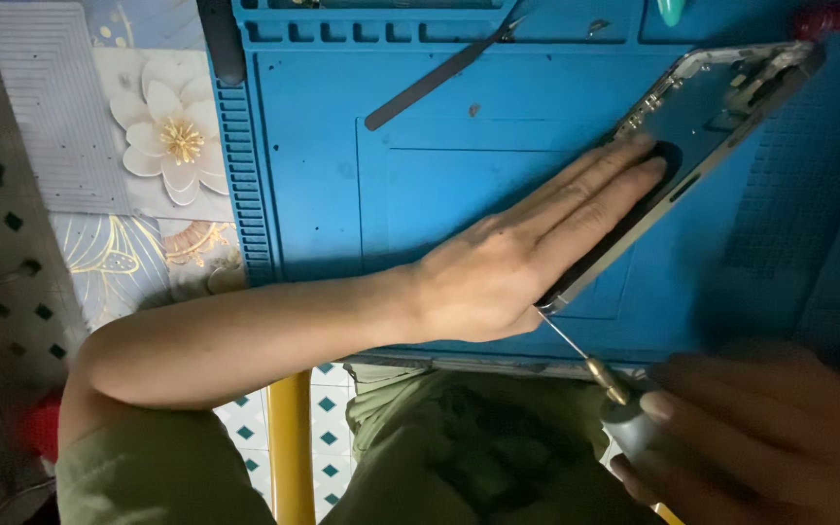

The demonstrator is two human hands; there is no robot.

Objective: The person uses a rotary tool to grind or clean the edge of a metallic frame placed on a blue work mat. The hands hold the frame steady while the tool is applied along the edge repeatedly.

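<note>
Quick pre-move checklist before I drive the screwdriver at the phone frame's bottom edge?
1. Left hand pressed flat on phone frame: ok.
2. Frame lying on blue mat: ok.
3. Screwdriver tip at the frame's near corner: ok.
4. Tip seated in a screw: cannot tell, hidden by the hand.
5. Right hand gripping the handle: ok, though blurred.
6. Black pry tool clear of the work: ok.

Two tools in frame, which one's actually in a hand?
The screwdriver, gripped by the right hand, its tip at the phone frame's lower corner. The flat black pry tool lies untouched on the blue mat.
</note>
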